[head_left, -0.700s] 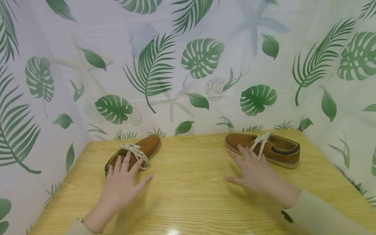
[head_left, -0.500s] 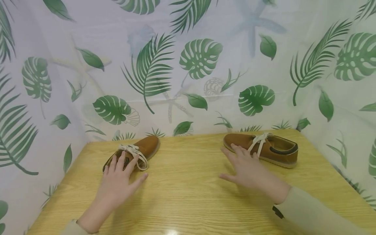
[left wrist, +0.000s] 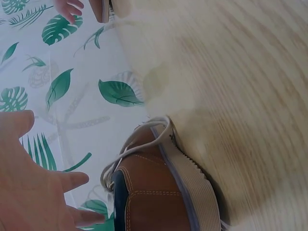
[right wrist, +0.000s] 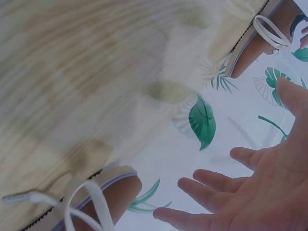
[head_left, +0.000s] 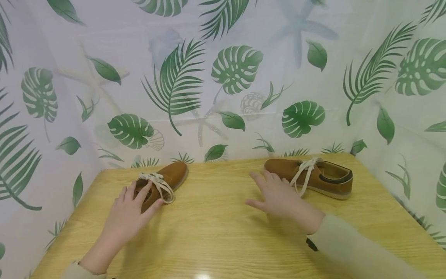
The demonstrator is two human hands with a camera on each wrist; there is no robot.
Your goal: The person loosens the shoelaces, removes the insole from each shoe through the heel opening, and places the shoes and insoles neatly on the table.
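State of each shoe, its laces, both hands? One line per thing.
Left shoe: sole down on the table.
Left shoe's laces: looped, draped over one side.
Right shoe: sole down on the table.
Right shoe's laces: looped, draped over one side.
Left hand: fingers extended by left shoe, contact unclear.
Right hand: fingers spread, holding nothing.

On the table [head_left: 209,224], a left shoe [head_left: 175,173] and a right shoe [head_left: 338,188] are sitting well apart along the far edge, a backdrop [head_left: 261,128] rising behind them; the left grip [head_left: 126,215] is hanging over the left shoe's heel end, the right grip [head_left: 278,195] before the right shoe's toe half
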